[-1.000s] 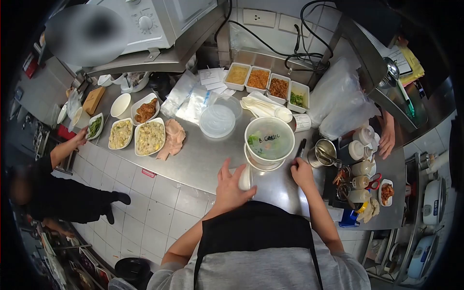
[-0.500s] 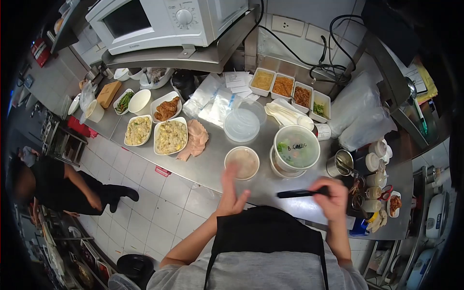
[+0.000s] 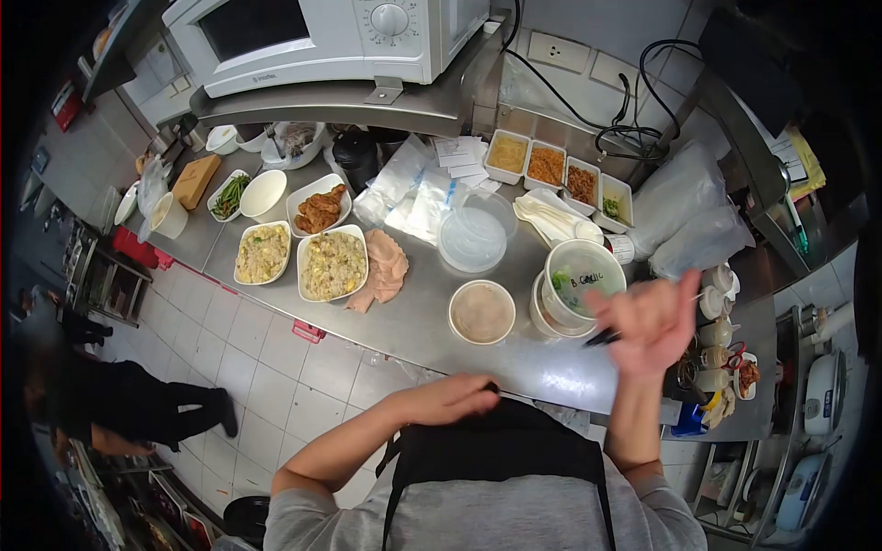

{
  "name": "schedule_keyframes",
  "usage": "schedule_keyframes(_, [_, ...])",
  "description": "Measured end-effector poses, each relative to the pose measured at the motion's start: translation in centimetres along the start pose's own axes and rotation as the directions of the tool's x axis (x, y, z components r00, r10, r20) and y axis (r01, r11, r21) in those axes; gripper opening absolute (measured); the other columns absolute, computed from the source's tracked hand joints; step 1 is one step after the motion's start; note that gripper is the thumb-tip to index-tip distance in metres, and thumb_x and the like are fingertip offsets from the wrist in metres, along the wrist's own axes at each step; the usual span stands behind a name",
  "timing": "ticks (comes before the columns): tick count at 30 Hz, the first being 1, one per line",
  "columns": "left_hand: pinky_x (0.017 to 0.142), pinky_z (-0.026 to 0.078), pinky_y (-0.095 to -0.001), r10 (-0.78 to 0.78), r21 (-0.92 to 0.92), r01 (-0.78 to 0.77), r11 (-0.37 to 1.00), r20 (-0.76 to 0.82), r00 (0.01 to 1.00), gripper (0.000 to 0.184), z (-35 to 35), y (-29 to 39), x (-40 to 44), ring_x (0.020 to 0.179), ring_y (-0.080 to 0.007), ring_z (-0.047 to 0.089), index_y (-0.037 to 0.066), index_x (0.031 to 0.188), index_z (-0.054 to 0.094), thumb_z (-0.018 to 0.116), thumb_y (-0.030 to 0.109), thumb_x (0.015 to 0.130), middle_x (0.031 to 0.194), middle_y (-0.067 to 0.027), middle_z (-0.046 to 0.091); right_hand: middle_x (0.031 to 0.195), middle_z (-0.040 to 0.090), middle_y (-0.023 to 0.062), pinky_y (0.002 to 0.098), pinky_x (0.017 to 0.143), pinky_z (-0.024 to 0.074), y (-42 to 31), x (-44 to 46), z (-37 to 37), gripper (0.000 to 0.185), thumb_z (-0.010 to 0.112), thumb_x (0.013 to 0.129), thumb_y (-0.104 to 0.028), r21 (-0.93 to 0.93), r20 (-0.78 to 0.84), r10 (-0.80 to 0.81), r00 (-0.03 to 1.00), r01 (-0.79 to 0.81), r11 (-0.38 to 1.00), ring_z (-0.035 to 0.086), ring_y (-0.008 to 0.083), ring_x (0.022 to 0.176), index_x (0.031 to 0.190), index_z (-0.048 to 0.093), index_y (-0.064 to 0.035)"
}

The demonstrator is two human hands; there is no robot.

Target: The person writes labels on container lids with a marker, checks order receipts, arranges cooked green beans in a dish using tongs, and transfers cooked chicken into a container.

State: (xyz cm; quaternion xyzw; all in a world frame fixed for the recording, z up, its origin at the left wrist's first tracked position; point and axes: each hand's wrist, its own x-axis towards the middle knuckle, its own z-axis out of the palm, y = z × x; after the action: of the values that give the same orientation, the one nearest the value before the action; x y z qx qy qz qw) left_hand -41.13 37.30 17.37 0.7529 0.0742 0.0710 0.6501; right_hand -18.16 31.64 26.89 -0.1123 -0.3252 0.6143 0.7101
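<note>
My left hand is closed in front of the apron, with a small black cap showing at its fingertips. Blurred by motion, my right hand grips a black marker, its end pointing left. The marker is close to a lidded round container with "B. GARLIC" written on its lid and green pieces inside. That container rests on another round tub. To the left stands a round bowl with pale contents, and behind it lie clear round lids.
Fried rice bowls, fried chicken and a pinkish crumpled glove lie to the left. White trays of toppings line the back, near plastic bags. A microwave sits overhead. Another person stands at far left.
My left hand has come back from beside the pale bowl to the apron and now holds the cap. My right hand has risen with the marker toward the lidded container. The view has shifted slightly.
</note>
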Motion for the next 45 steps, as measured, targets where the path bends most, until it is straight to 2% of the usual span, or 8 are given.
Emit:
schedule_keyframes(2, [0.065,0.044,-0.0294,-0.061,-0.031,0.055,0.998,-0.273,0.96,0.023,-1.6,-5.3,-0.6,0.068,-0.0146,0.053,0.002,0.094,0.048,0.04,0.024,0.097,0.078,-0.0057,0.053,0.052,0.04,0.0028,0.0362,0.075,0.0417,0.0,1.9,0.6,0.06,0.02,0.094,-0.056,-0.003,-0.121,-0.052,0.991,0.052,0.999,0.037,0.0183,0.048,0.061,0.042,-0.0105])
schedule_keyframes(4, [0.062,0.044,-0.0264,-0.01,0.132,0.146,0.98,-0.707,0.707,0.025,-4.8,-8.9,0.9,0.066,-0.0123,0.052,0.002,0.095,0.048,0.044,0.026,0.096,0.078,-0.0032,0.052,0.06,0.047,0.0047,0.0354,0.075,0.0432,2.8,3.1,0.4,0.063,0.019,0.093,-0.06,-0.113,-0.222,0.073,0.972,-0.1,0.989,0.043,0.0188,0.051,0.071,0.049,-0.0087])
schedule_keyframes(6, [0.056,0.044,-0.0239,-0.197,-0.117,0.169,0.979,-0.77,0.606,0.024,-7.4,-10.5,2.5,0.064,-0.0104,0.051,0.004,0.092,0.048,0.051,0.027,0.093,0.077,-0.0012,0.053,0.066,0.052,0.0048,0.0316,0.068,0.045,6.6,3.3,-4.4,0.068,0.019,0.091,-0.063,-0.153,-0.202,0.262,0.944,-0.295,0.943,0.049,0.0169,0.056,0.083,0.055,-0.006])
schedule_keyframes(10, [0.053,0.046,-0.0229,-0.382,-0.481,0.052,0.875,-0.622,0.683,0.02,-7.0,-12.7,4.4,0.063,-0.0098,0.054,0.008,0.088,0.045,0.061,0.022,0.088,0.076,-0.0011,0.054,0.067,0.056,0.0028,0.0246,0.054,0.0439,12.6,2.6,-10.0,0.055,0.04,0.092,-0.054,-0.303,-0.491,0.211,0.845,-0.393,0.868,0.052,0.0112,0.057,0.091,0.059,-0.0024])
schedule_keyframes(13, [0.055,0.051,-0.0251,-0.388,-0.604,-0.047,0.796,-0.568,0.725,0.025,-4.6,-12.7,3.7,0.063,-0.0108,0.057,0.009,0.088,0.042,0.065,0.017,0.085,0.076,-0.0016,0.053,0.069,0.058,0.0015,0.0238,0.052,0.0437,12.7,2.7,-11.0,0.031,0.058,0.089,-0.033,-0.747,-0.329,0.047,0.943,-0.29,0.598,0.052,0.0079,0.057,0.094,0.061,-0.0024])
schedule_keyframes(14, [0.055,0.052,-0.026,-0.409,-0.637,-0.065,0.768,-0.566,0.716,0.027,-3.7,-12.4,3.4,0.063,-0.0112,0.057,0.009,0.089,0.041,0.066,0.015,0.084,0.076,-0.002,0.052,0.064,0.056,-0.0006,0.0232,0.047,0.0382,12.8,2.7,-11.2,0.016,0.067,0.081,-0.018,-0.746,-0.363,0.032,0.931,-0.311,0.589,0.047,0.0061,0.054,0.08,0.061,-0.0035])
schedule_keyframes(17, [0.057,0.054,-0.0272,-0.423,-0.647,-0.112,0.754,-0.609,0.671,0.031,-2.3,-12.0,3.5,0.062,-0.0119,0.058,0.007,0.09,0.039,0.068,0.014,0.082,0.076,-0.0025,0.051,0.056,0.05,-0.002,0.0247,0.045,0.0328,12.9,2.1,-13.3,0.022,0.067,0.079,-0.018,-0.939,-0.196,0.08,0.977,-0.211,0.273,0.041,0.006,0.051,0.065,0.057,-0.0044])
schedule_keyframes(45, [0.06,0.055,-0.0272,-0.428,-0.646,-0.094,0.758,-0.6,0.676,0.027,-2.6,-12.3,3.4,0.065,-0.0102,0.059,0.012,0.088,0.042,0.068,0.015,0.083,0.077,0.002,0.052,0.049,0.041,0.0016,0.0286,0.044,0.0297,13.3,2.1,-12.0,0.027,0.062,0.074,-0.009,-0.962,-0.098,-0.032,0.995,-0.087,0.258,0.036,0.0085,0.046,0.055,0.044,-0.0014])
